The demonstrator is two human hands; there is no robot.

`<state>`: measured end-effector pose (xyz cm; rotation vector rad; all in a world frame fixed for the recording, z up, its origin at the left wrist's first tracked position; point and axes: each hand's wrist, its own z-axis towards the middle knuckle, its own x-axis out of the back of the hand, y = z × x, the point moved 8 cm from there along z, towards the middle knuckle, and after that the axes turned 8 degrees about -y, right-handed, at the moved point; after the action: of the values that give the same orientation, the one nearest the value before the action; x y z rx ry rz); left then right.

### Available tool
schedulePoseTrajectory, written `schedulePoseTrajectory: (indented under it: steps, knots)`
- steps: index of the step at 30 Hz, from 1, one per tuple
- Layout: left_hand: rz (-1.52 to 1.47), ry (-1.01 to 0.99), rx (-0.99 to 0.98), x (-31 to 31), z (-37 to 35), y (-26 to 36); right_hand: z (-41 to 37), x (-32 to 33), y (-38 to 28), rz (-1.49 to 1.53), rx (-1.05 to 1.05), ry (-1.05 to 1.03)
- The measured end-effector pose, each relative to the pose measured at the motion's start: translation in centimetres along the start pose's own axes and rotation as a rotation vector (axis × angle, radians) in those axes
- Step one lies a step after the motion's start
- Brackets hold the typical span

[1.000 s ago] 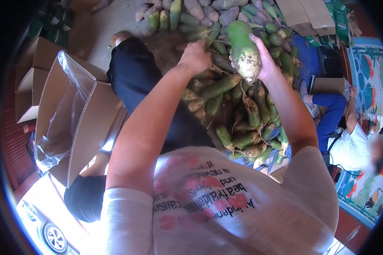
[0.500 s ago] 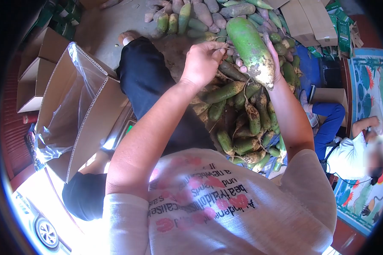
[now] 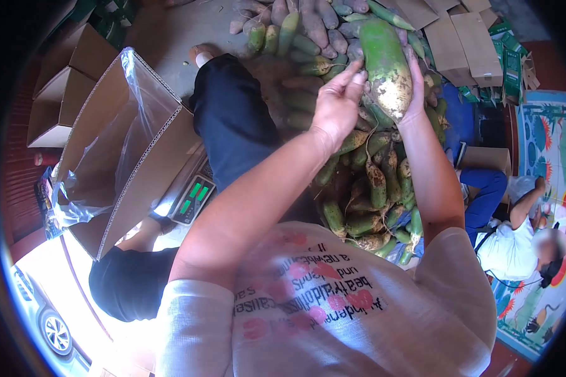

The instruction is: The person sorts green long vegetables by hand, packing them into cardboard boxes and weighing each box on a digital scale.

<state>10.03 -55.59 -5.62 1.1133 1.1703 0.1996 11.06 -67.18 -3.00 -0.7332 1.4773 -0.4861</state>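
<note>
A big green radish (image 3: 383, 60), its lower end pale and soil-stained, is held up in front of me over a pile of radishes. My right hand (image 3: 414, 94) is closed around its right side, with the fingers partly hidden behind it. Close to the radish's left side, my left hand (image 3: 339, 103) has thumb and forefinger pinched together; whatever they hold, if anything, cannot be made out. Below lie several smaller green radishes (image 3: 377, 182) with thin roots and soil on them.
To the left stands an open cardboard box (image 3: 148, 119) with a plastic liner, beside a scale (image 3: 195, 198) with green displays. Purplish roots (image 3: 314, 25) lie at the back. Folded cartons (image 3: 462, 47) are at upper right; another person (image 3: 509, 242) sits at right.
My left hand has moved right, up against the radish's left side. The radish and right hand have shifted slightly right and up in view. The scale shows more fully.
</note>
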Motion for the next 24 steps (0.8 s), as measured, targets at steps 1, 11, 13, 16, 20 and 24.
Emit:
schedulePoseTrajectory:
  steps: [1, 11, 13, 16, 20, 24]
  knots:
    - [0.023, 0.029, -0.005, 0.7, -0.1, 0.1, -0.3, -0.8, 0.0, -0.117, -0.094, -0.057]
    - [-0.450, -0.275, 0.176, -0.1, -0.1, 2.2, -1.3, -4.0, -2.3, -0.932, -0.119, 0.391]
    - [-0.562, -0.284, 0.169, 0.0, -0.1, 1.6, -1.0, -4.1, -1.4, -0.849, -0.187, 0.342]
    - [-0.554, -0.244, 0.155, -0.2, -0.4, 2.5, 0.2, -4.2, 1.5, -0.557, -0.364, 0.205]
    - [0.016, -0.143, 0.144, 2.1, 1.5, 2.9, 1.1, -4.7, 0.6, -0.620, -0.189, 0.281]
    - [0.425, -0.062, 0.297, 6.1, 0.0, 5.9, 3.2, -5.0, -0.8, -1.024, -0.101, 0.279]
